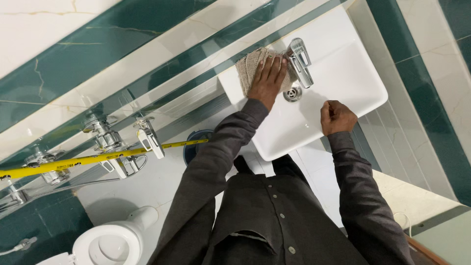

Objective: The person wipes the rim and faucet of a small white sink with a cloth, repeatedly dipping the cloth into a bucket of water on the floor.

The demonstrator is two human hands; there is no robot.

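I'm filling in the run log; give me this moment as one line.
left hand: pressing cloth on basin beside tap | right hand: fisted on basin rim

open basin [343,73] right of tap [300,61], wall close behind

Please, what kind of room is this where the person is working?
It looks like a bathroom. A white washbasin with a chrome tap hangs on a green and cream tiled wall, and a white toilet stands nearby. The left hand presses a rough cloth by the tap.
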